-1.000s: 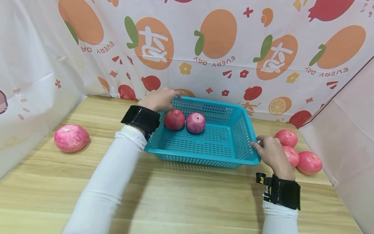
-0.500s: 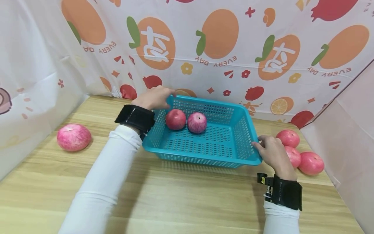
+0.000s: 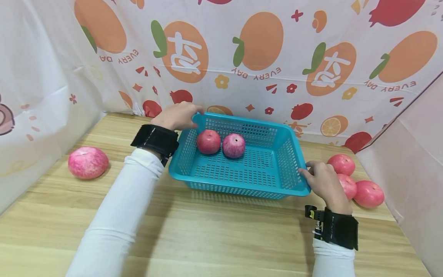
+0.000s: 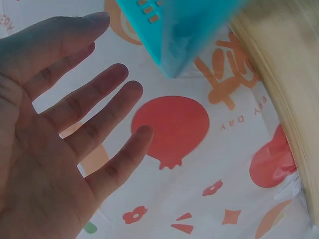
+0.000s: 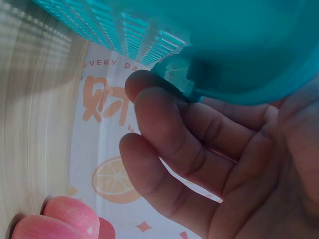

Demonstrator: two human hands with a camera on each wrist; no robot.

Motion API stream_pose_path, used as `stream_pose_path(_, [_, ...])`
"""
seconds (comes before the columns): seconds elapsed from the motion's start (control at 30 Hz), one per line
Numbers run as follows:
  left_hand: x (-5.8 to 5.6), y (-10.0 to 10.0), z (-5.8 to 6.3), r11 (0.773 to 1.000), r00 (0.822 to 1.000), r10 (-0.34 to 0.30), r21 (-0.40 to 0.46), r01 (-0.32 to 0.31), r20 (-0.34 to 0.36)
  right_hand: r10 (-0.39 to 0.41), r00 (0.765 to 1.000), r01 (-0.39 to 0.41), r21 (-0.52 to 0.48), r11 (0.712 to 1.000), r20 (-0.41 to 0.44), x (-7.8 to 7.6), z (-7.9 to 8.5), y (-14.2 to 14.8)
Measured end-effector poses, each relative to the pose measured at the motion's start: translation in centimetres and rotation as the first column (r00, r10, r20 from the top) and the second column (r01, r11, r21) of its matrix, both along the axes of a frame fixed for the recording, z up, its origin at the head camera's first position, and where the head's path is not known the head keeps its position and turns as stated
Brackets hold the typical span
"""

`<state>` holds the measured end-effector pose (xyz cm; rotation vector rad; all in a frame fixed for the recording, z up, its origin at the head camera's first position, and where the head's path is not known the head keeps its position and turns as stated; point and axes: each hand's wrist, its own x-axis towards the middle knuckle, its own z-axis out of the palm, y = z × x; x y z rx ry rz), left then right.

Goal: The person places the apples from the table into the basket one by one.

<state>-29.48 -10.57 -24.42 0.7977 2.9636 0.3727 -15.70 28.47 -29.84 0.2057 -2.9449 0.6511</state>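
Note:
A turquoise plastic basket (image 3: pixel 238 189) with slotted walls sits mid-table. Inside, at its left end, are a red round fruit (image 3: pixel 208 142) and a purplish-pink streaked one (image 3: pixel 233 146). My right hand (image 3: pixel 323 182) grips the right rim; in the right wrist view its curled fingers (image 5: pixel 174 129) reach under the rim. My left hand (image 3: pixel 177 115) hovers by the far left corner. In the left wrist view its fingers (image 4: pixel 107 119) are spread, apart from the basket corner (image 4: pixel 172 55), holding nothing.
A large pink streaked fruit (image 3: pixel 88 162) lies on the wooden table (image 3: pixel 221 238) at the left. Several pinkish-red fruits (image 3: pixel 368 194) cluster beside my right hand. A fruit-printed cloth (image 3: pixel 221 61) hangs behind the basket, with white sheeting at both sides.
My left hand has drawn back a little to the left, away from the basket's rim. The right hand keeps its grip. The basket and fruits stay in place.

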Motion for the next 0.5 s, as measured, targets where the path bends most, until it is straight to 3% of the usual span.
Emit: stream_pose_path(0.5, [0.2,-1.0,-1.3,0.999,1.0,0.025,-0.024,-0.025,0.014,-0.001,1.0,0.001,0.004,1.0,-0.008,-0.1,-0.1,0.0])
